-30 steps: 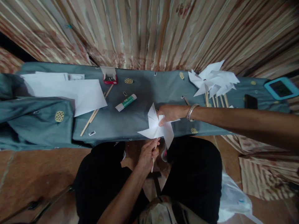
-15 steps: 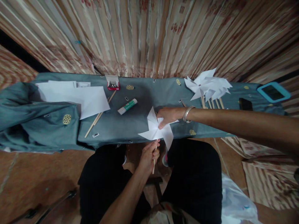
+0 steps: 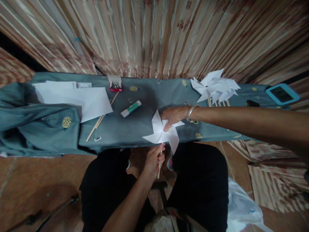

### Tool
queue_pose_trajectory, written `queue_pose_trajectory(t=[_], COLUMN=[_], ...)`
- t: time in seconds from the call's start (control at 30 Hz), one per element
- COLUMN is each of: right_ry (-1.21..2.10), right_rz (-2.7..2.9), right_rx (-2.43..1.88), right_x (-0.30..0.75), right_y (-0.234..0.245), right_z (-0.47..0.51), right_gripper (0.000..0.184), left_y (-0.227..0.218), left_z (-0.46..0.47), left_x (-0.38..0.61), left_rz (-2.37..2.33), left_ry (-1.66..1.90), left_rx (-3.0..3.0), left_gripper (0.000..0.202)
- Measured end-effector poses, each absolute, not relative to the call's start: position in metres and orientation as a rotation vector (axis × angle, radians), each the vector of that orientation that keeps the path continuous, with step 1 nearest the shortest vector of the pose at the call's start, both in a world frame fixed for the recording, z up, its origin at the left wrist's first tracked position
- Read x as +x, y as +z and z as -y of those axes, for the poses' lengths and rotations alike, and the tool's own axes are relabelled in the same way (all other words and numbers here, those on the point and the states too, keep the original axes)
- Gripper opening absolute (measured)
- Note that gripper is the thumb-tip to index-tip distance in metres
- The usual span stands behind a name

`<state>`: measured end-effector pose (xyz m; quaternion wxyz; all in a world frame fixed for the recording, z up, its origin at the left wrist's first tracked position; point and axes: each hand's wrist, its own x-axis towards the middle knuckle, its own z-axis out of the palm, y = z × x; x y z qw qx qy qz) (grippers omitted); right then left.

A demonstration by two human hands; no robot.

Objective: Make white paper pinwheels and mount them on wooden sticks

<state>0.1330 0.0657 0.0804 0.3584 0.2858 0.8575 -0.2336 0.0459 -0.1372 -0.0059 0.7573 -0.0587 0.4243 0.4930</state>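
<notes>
A white paper pinwheel lies at the front edge of the cloth-covered table, its blades spread. Its thin wooden stick points down toward my lap. My left hand is closed around that stick just below the blades. From the right, my right hand reaches over the pinwheel. Its thumb presses near the centre of the paper, while the other fingers curl at the far side, partly hidden. Whether a pin sits under the thumb I cannot tell. A silver bracelet circles my right wrist.
Finished-looking pinwheels lie at the back right, near a blue-framed device. A glue stick, a red box of metal pins, wooden sticks and white paper sheets occupy the left. A striped curtain hangs behind the table.
My right forearm and wrist have shifted slightly upward in the view. Both hands keep their hold on the pinwheel, which stays nearly in place.
</notes>
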Motion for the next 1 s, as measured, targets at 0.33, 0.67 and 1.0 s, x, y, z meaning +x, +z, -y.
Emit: queue_pose_trajectory(t=[0.33,0.67,1.0], right_ry=[-0.633,-0.566,-0.667], right_rz=[-2.253,-2.245,-2.225], right_rx=[0.651,0.663,0.728], right_x=[0.132,0.1314,0.1348], right_y=[0.0754,0.0745,0.0709], right_z=[-0.0693,-0.0668,-0.0693], right_gripper=[0.052,0.054,0.059], left_y=[-0.0073,-0.0055,0.0015], left_z=[0.1368,0.1375,0.1373], left_x=[0.0469,0.0441,0.0456], left_rz=[-0.95,-0.923,-0.997], left_ry=[1.073,1.054,1.056], left_rx=[-0.099,-0.067,0.094], left_gripper=[0.047,0.047,0.041])
